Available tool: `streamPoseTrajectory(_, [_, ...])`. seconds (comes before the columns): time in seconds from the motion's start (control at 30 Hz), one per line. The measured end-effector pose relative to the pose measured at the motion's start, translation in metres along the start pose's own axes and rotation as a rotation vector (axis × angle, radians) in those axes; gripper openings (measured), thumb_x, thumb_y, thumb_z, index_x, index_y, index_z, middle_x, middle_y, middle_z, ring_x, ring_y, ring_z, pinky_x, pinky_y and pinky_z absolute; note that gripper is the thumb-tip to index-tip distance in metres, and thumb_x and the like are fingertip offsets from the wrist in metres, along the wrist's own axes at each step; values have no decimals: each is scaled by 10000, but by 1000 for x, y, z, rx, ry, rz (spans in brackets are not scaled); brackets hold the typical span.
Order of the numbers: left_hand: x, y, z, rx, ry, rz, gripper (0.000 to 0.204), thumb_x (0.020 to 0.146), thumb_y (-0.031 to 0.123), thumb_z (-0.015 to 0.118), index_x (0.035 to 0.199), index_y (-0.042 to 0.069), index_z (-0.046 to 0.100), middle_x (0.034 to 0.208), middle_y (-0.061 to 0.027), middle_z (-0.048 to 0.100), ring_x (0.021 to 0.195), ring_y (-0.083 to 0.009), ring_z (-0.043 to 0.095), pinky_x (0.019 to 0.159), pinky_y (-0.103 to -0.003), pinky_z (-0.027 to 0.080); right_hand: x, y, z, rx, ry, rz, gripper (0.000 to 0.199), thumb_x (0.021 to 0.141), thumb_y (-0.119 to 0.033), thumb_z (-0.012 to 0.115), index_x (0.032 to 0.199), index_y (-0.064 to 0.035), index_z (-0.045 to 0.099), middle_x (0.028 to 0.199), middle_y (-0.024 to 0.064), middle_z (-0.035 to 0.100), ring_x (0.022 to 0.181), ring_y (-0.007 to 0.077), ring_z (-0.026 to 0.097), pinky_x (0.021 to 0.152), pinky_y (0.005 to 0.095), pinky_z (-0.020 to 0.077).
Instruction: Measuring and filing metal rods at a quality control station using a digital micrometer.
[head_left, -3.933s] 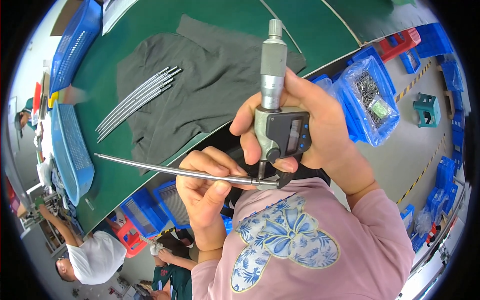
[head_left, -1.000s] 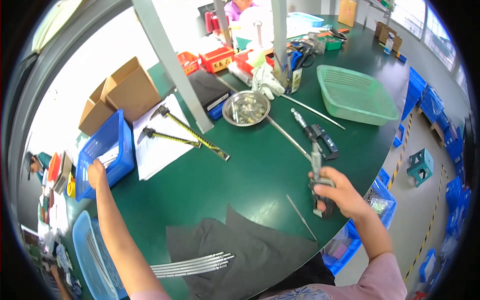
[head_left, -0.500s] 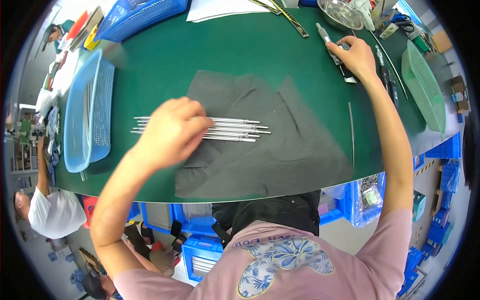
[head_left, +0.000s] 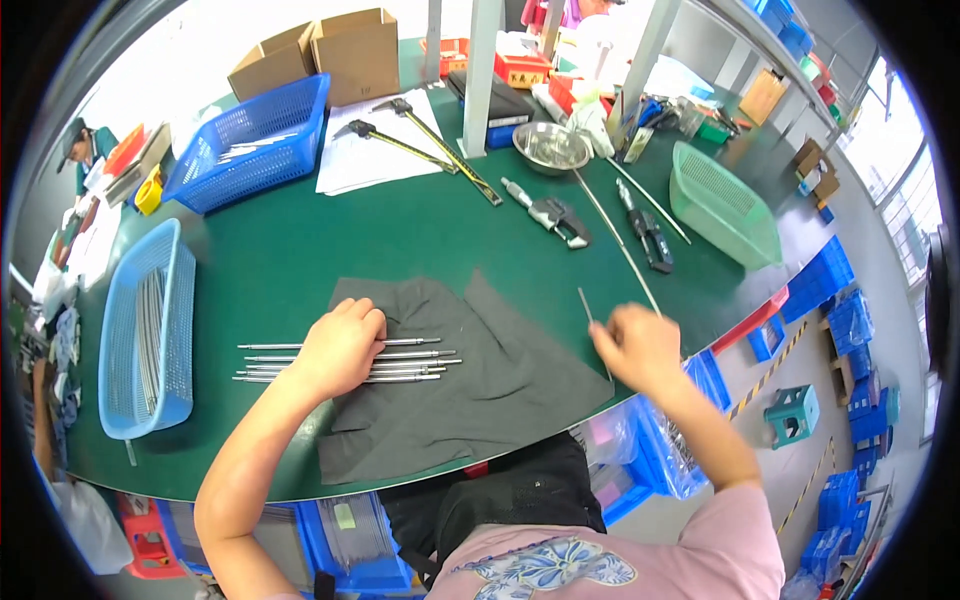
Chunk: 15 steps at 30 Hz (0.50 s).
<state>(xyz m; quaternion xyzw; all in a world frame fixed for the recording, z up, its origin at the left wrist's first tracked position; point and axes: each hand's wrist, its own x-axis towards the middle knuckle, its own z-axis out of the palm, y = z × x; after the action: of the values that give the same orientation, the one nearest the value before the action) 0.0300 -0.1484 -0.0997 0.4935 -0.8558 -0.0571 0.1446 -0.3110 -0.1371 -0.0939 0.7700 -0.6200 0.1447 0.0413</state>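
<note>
Two open brown cardboard boxes [head_left: 330, 55] stand side by side at the far left edge of the green surface [head_left: 300, 250], behind a blue basket. A smaller brown carton [head_left: 764, 95] sits at the far right, near another flat carton [head_left: 812, 160].

Pink short-sleeved shirt with a blue floral print; bare forearms

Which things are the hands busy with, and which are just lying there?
In use: left hand on the metal rods, grey cloth, right hand at a thin rod.
Lying about: steel bowl, green basket, cardboard boxes.
</note>
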Motion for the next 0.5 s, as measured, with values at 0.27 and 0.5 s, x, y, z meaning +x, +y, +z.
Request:
streamPoseTrajectory(0.27, [1,-12,-4,-59,142,-35,102,748,31,500,826,23,435,778,-142,497,725,-317,510,641,-393,415,-25,1,17,79,43,161,111,681,-128,568,666,-34,512,608,120,542,575,297,548,527,386,427])
streamPoseTrajectory(0.5, [-2,57,-34,-105,421,139,146,671,-24,507,801,27,464,753,-121,481,659,-285,517,546,-365,428,-25,14,19,196,-22,251,116,708,-116,511,749,-11,481,625,171,553,618,346,558,570,432,432])
